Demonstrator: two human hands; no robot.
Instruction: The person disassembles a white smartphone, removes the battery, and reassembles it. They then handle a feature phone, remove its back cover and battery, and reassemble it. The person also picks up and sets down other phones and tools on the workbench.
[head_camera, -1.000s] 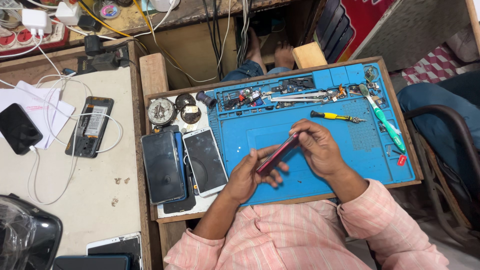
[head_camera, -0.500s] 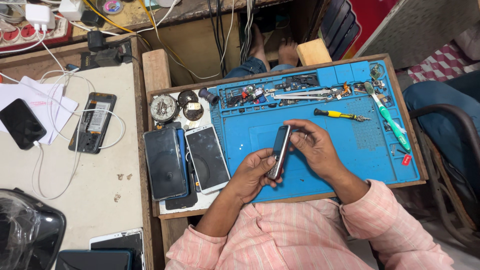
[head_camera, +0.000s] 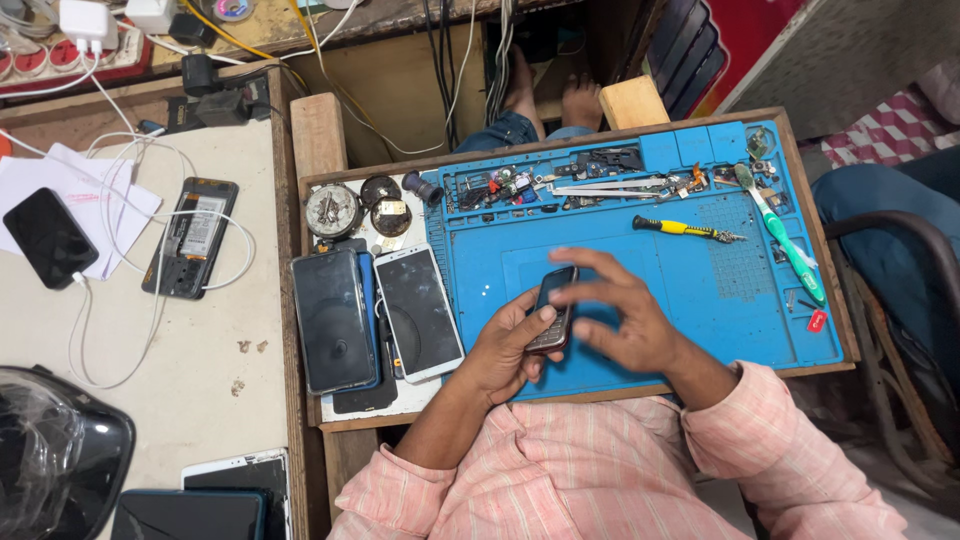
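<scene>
My left hand holds a small dark phone over the blue work mat, thumb on its face. My right hand hovers beside and partly over the phone with fingers spread, fingertips close to its top edge. Both forearms wear pink striped sleeves. Left of the mat lie two phones face up: a dark one and a white-framed one.
A yellow-handled screwdriver, a green-and-white brush, tweezers and small parts lie along the mat's far edge. On the left table sit an opened phone, a black phone, white cables and a dark helmet. A chair arm stands right.
The phone was held edge-on between both hands, its red side showing at first. Now it lies face up in my left hand and my right hand has let go, fingers spread.
</scene>
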